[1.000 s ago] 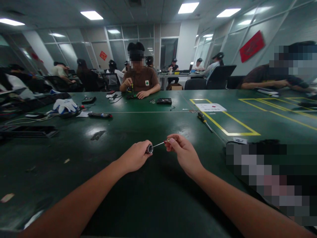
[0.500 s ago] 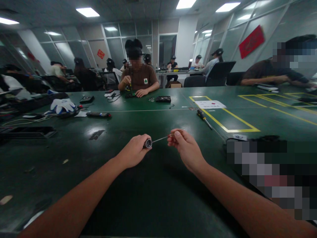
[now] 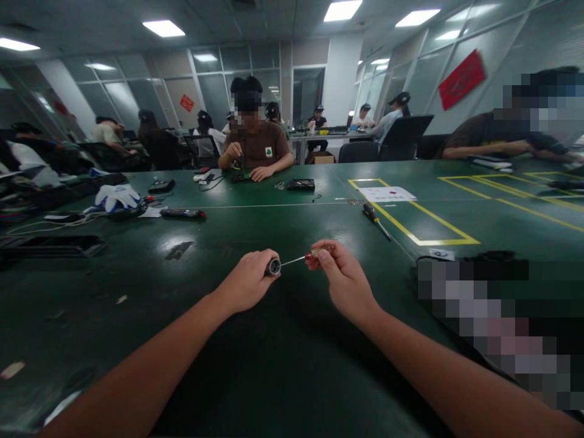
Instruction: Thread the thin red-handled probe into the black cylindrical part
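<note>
My left hand (image 3: 244, 281) is closed around a dark cylinder with a metallic round end (image 3: 274, 266), which faces me; most of its body is hidden in the palm. My right hand (image 3: 349, 277) pinches the handle of a thin screwdriver (image 3: 314, 253), clear with a red part near the shaft. The slim shaft runs left to the rim of the cylinder's end; whether its tip touches inside I cannot tell. Both hands are above the green tabletop (image 3: 274, 359).
A yellow-and-black screwdriver (image 3: 376, 221) lies to the right, near a white sheet (image 3: 387, 194) and yellow tape. White gloves (image 3: 117, 198), a dark tube-shaped tool (image 3: 183, 213) and a black tray (image 3: 52, 245) lie left. Across the table a person (image 3: 258, 146) handles small parts.
My right fingers have shifted on the screwdriver, and more of its clear and red handle shows. My left hand keeps its hold on the cylinder, almost in place.
</note>
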A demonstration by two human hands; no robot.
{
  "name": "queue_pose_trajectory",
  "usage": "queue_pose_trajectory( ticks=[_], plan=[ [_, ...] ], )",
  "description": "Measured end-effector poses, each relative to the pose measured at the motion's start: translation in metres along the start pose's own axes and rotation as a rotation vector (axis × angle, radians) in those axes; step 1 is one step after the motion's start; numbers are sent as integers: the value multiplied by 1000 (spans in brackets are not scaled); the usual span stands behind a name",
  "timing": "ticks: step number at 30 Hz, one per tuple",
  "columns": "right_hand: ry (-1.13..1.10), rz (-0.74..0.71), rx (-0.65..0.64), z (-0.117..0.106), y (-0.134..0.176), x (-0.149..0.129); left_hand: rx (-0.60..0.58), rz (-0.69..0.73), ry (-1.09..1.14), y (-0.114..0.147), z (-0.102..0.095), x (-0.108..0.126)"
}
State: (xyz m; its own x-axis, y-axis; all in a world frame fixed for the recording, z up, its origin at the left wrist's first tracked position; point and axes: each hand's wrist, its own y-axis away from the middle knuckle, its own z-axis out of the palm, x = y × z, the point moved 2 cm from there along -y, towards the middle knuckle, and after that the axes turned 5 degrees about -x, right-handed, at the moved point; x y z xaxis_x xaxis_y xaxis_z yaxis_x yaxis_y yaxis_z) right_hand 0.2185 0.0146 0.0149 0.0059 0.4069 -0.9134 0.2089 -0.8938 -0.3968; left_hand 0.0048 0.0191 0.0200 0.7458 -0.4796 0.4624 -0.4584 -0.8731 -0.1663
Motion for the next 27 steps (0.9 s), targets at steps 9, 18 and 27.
queue_pose_trajectory(
  ticks=[9,18,27],
  plan=[
    [187,-45,-109,4,7,-10,15,12,-6,0,0,-1],
    [153,-31,-41,5,7,-8,17,-40,90,0,2,-3],
    [-48,34,-89,7,5,-8,-9,-54,70,-1,6,-4]
  ],
)
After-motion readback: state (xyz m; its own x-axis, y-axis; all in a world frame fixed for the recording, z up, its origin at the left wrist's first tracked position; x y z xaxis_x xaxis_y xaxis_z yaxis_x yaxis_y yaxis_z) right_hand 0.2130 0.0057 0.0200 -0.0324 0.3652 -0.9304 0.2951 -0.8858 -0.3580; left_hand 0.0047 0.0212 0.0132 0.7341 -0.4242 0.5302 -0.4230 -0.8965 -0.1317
